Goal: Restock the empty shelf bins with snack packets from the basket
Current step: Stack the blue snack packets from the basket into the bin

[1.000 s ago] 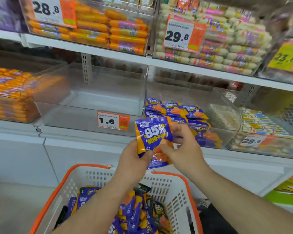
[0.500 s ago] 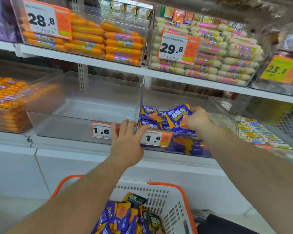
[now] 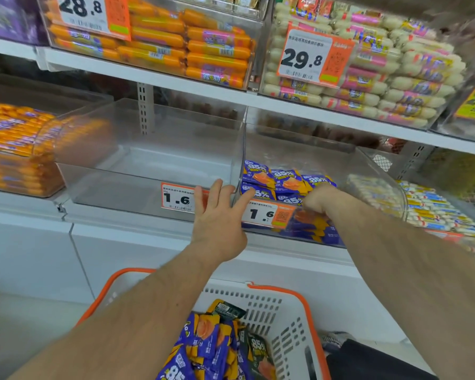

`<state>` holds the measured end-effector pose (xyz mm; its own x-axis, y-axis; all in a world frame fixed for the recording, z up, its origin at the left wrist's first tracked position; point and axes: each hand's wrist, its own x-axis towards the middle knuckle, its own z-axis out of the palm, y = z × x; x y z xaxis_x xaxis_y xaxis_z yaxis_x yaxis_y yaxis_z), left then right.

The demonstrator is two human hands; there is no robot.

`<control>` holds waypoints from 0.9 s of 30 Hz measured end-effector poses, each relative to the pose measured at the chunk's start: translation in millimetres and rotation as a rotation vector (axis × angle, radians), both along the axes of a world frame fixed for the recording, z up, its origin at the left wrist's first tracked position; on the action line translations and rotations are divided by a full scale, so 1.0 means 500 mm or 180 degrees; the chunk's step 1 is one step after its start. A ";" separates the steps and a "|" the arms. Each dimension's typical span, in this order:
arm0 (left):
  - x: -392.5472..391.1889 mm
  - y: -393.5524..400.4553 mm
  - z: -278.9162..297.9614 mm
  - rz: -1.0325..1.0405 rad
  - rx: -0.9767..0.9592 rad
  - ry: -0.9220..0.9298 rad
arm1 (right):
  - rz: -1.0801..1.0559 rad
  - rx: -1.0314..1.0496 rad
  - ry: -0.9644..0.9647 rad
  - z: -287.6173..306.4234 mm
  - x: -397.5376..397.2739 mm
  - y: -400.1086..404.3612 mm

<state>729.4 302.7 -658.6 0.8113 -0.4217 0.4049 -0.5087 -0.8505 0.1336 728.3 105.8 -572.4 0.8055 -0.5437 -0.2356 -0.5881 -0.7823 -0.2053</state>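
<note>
Curled over the front lip of the part-filled bin [image 3: 368, 171], the right hand [image 3: 320, 197] hides its fingers, so whether it grips a snack packet [image 3: 287, 182] I cannot tell. At its nine o'clock, the left hand [image 3: 220, 215] rests flat, fingers straight, against both bins' fronts. Packets could slide off the heap; the empty bin [image 3: 148, 165] waits, more stock in the basket [image 3: 299, 319] at six o'clock.

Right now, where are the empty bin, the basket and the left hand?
Empty bin [image 3: 121, 193]: head view, its clear front wall.
Basket [image 3: 274, 288]: head view, orange rim at the far edge.
Left hand [image 3: 217, 226]: head view, back of the hand.
</note>
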 end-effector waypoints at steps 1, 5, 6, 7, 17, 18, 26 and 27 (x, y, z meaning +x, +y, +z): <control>0.000 0.001 0.002 -0.0024 0.0008 0.0074 | -0.0245 0.0117 -0.0368 -0.004 0.000 -0.003; -0.023 0.032 -0.022 -0.0239 -0.0208 0.0281 | -0.0089 -0.1103 -0.2609 -0.068 -0.015 -0.024; -0.038 0.046 -0.043 -0.0283 -0.0380 0.0335 | 0.0410 -0.1477 -0.3148 -0.092 -0.034 -0.008; -0.055 0.061 -0.070 -0.0277 -0.0524 0.0481 | 0.1024 -0.1646 -0.3498 -0.118 -0.054 0.020; -0.200 0.209 -0.316 0.0355 -0.1073 0.3270 | 0.1615 0.0296 0.0309 -0.504 -0.161 0.228; -0.211 0.212 -0.326 0.0398 -0.1047 0.3317 | 0.1540 0.0279 0.0479 -0.525 -0.159 0.239; -0.225 0.225 -0.347 0.0537 -0.1072 0.3538 | 0.0589 0.0876 0.1071 -0.754 -0.128 0.229; -0.224 0.225 -0.347 0.0546 -0.1061 0.3543 | 0.0540 0.0833 0.0970 -0.714 -0.138 0.245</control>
